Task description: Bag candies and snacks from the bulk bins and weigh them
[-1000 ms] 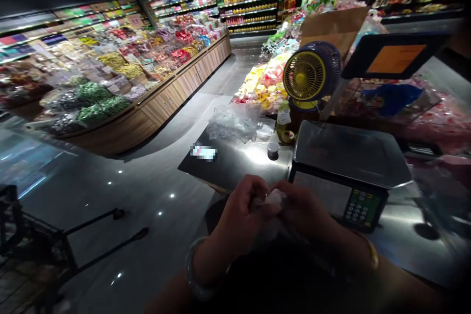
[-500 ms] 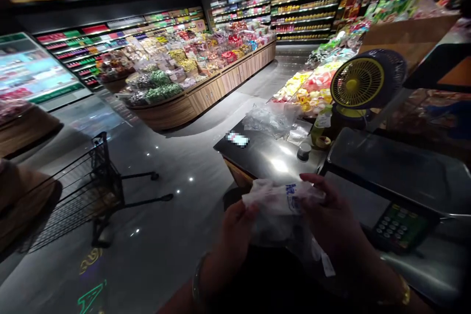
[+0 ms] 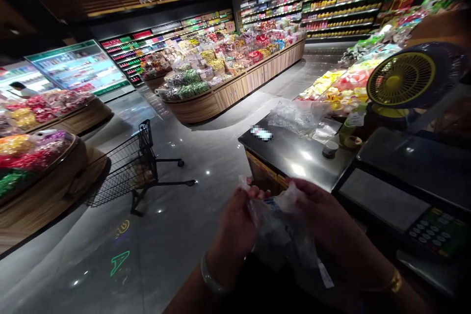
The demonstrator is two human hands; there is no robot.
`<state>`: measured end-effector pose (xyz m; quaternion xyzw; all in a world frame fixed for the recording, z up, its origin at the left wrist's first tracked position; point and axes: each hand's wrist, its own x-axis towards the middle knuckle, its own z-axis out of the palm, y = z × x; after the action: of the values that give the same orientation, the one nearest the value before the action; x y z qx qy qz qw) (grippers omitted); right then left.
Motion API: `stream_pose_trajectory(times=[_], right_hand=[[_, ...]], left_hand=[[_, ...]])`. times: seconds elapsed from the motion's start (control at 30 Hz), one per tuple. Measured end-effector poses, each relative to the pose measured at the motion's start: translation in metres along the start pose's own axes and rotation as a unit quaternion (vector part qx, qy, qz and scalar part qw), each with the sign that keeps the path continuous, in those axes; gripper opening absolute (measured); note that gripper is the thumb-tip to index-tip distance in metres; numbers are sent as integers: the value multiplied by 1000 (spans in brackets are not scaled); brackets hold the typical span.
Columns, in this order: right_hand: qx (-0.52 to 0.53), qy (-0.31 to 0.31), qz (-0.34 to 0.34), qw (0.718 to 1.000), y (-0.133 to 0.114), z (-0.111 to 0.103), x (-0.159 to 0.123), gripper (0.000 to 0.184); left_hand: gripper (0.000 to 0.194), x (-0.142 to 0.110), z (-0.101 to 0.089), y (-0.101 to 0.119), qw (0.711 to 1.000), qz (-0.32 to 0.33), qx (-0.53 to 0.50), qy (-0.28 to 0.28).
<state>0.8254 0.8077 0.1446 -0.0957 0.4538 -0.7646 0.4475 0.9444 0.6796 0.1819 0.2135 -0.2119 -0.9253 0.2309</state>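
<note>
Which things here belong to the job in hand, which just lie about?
In use:
- left hand, right hand
- translucent plastic bag, held by both

Untouched:
- crumpled clear plastic
- round purple-and-yellow fan
- black wire shopping cart
- dark rectangular keypad scale

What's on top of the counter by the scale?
On the counter: crumpled clear plastic, a small round pot, a yellowish roll, a greenish container, a pixelated patch. Anything under the plastic is hidden.

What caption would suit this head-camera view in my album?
Two hands hold a thin plastic bag beside a weighing scale.
</note>
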Motion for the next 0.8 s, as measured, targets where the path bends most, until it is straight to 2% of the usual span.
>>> stream_pose_trajectory(times=[0.1,0.2,0.27,0.37,0.43,0.53,0.63,0.73,0.8], right_hand=[[-46,7,-7,999,9,16,8,33],[-90,8,-66,994,17,38,21,27],[-137,5,-100,985,22,59,32,23],[-218,-3,-121,969,28,99,47,19],[-249,-13,-139,958,34,127,57,17],[-283,-57,-177,941,44,165,72,11],[-346,-121,-254,895,55,195,88,5],[-396,-180,-286,854,63,221,107,7],[-399,-231,-251,851,68,238,119,12]], left_hand=[[12,6,-9,12,997,-28,63,-20],[16,11,-19,31,978,21,201,-44],[6,12,-25,51,964,14,254,-82],[23,13,-37,88,942,-50,300,-143],[27,14,-47,116,925,-54,339,-164],[22,19,-65,158,895,-41,398,-198],[19,24,-88,198,875,-48,427,-224],[12,25,-110,235,881,-102,413,-208],[12,22,-122,259,893,-131,385,-193]])
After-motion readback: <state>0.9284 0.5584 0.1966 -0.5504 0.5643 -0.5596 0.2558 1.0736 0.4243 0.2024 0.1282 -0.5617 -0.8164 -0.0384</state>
